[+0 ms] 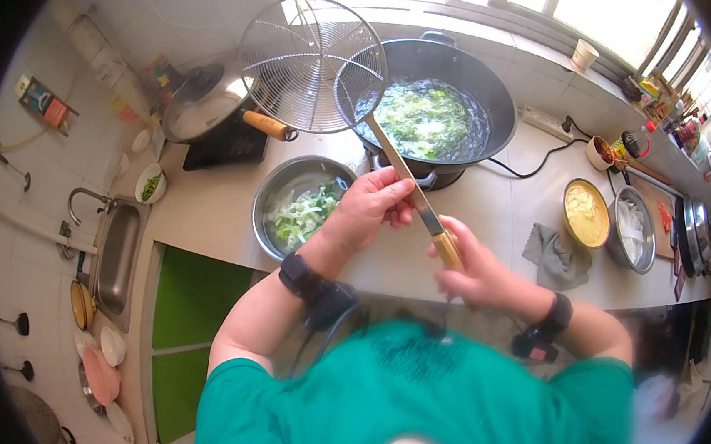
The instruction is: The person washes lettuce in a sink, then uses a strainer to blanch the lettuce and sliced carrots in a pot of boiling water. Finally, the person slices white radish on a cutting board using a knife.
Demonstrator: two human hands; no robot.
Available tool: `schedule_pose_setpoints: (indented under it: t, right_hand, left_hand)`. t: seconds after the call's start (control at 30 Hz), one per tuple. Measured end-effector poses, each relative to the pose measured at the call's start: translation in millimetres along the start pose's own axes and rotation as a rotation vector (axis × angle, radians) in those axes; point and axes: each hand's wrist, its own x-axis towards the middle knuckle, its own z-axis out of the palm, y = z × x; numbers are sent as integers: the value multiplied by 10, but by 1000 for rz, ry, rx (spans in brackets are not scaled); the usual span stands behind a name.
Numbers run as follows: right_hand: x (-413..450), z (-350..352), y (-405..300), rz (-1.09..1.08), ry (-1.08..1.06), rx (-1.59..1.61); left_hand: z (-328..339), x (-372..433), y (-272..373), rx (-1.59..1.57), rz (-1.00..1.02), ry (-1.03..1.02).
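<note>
A wire spider strainer (318,68) is held up in front of me, its round mesh bare of food and overlapping the left side of a deep black pot (496,98). My left hand (374,205) pinches the flat metal shank midway along. Lower down, my right hand (475,266) is around the wooden handle (447,251). In the pot, chopped leafy greens (432,116) float in bubbling water. Beneath my left wrist stands a steel bowl (262,226) with cut pale-green vegetables (305,213) in it.
Left of the pot sits a lidded wok (205,108) with a wooden handle; beyond are a bowl of chopped greens (151,183) and a sink (117,259). On the right are a grey cloth (555,256), a yellow bowl (586,213), a steel bowl (633,228) and a power strip (546,124).
</note>
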Motion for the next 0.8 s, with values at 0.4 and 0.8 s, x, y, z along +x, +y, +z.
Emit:
schedule_pose_setpoints:
  t: [0.4, 0.8]
  right_hand:
    - [-234, -960, -21, 110, 372, -46]
    - [-12, -1977, 37, -35, 525, -1120]
  left_hand:
    - [72, 175, -12, 256, -88, -161]
    - [-278, -54, -525, 221, -263, -7]
